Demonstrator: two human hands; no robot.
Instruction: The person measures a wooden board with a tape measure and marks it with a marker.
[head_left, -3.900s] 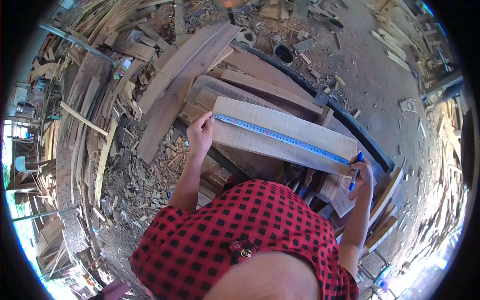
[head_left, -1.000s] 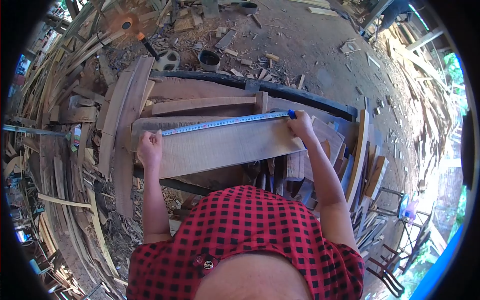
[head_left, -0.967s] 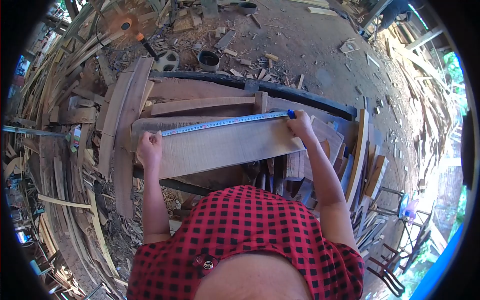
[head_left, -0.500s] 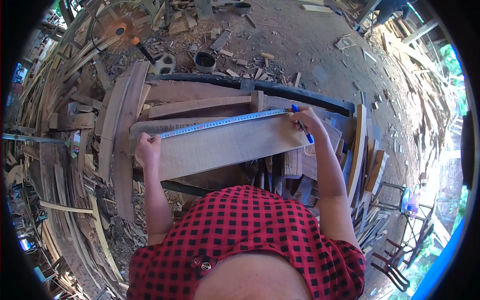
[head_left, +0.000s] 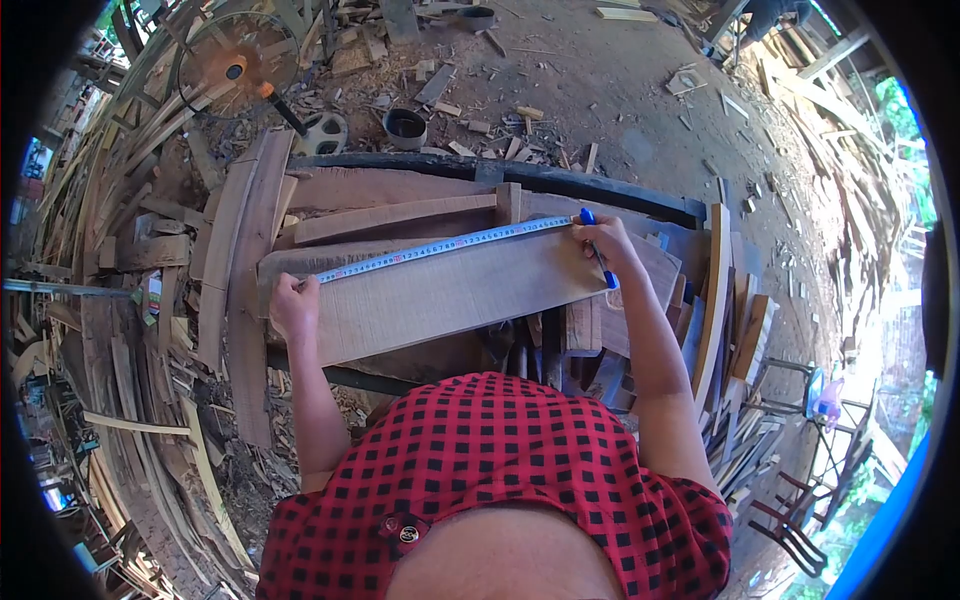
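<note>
Left hand (head_left: pixel 294 306) pinning end of blue-white measuring tape (head_left: pixel 445 243) on pale flat wooden board (head_left: pixel 440 290). Right hand (head_left: pixel 607 243) closed around blue pen (head_left: pixel 596 249), tip at board's far edge. Board atop stacked planks (head_left: pixel 390 212).

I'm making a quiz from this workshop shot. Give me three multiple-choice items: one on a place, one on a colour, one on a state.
1. Where does the tape measure lie?
A. along the board's far edge
B. on the ground
C. rolled up in a pocket

2. What colour is the pen?
A. red
B. blue
C. green

3. What is the left hand doing?
A. hanging free
B. gripping a saw
C. pressing the tape's end on the board

Answers: 1 A, the tape stretches along the far edge of the board; 2 B, the pen in the right hand is blue; 3 C, the left hand rests on the tape's end at the board's left end.
</note>
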